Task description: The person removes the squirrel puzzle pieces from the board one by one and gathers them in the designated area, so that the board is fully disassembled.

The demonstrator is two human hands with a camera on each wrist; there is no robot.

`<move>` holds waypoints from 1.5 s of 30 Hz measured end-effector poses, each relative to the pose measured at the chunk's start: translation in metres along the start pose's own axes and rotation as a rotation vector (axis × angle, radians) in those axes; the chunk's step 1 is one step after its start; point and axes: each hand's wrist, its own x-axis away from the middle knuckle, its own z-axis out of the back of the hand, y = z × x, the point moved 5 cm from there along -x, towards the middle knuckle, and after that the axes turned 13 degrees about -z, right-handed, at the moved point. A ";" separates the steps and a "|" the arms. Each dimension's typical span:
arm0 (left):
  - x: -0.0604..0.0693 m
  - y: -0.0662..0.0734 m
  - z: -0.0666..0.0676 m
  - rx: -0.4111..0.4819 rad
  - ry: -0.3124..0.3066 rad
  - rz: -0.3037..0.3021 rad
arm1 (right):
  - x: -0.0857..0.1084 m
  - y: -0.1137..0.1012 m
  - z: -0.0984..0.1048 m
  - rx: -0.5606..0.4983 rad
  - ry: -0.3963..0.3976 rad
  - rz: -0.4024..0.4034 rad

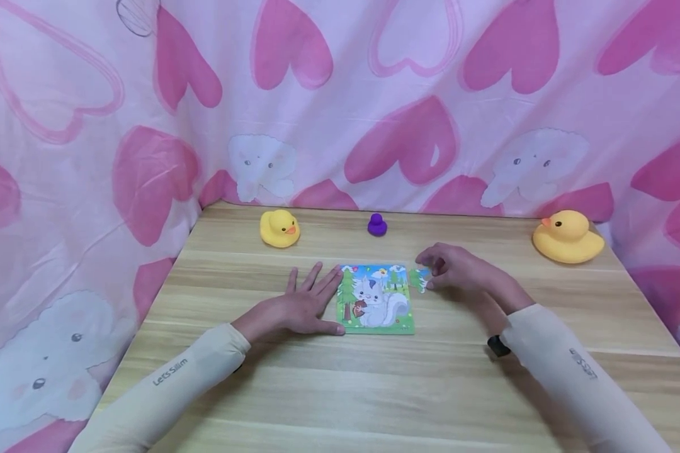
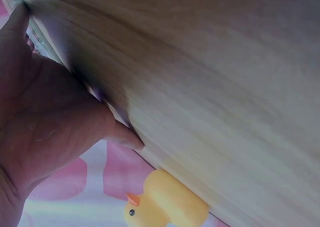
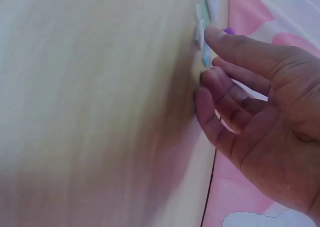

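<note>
Just below the frame's centre, the spread left hand point(image 1: 303, 309) touches the squirrel jigsaw puzzle point(image 1: 376, 302); right of it, the right hand point(image 1: 461, 270) pinches a pine-tree piece point(image 1: 417, 280), likely light and stiff, best held by its edges. Beyond sits a purple duck point(image 1: 377, 225).

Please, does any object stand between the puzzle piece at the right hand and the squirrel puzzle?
Nothing visible does: the puzzle piece, at the right hand, is just beside the right edge of the squirrel puzzle. The left hand is at the opposite edge.
</note>
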 end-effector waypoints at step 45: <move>-0.001 -0.001 0.002 0.024 -0.015 0.001 | -0.020 -0.096 -0.054 0.103 0.089 0.129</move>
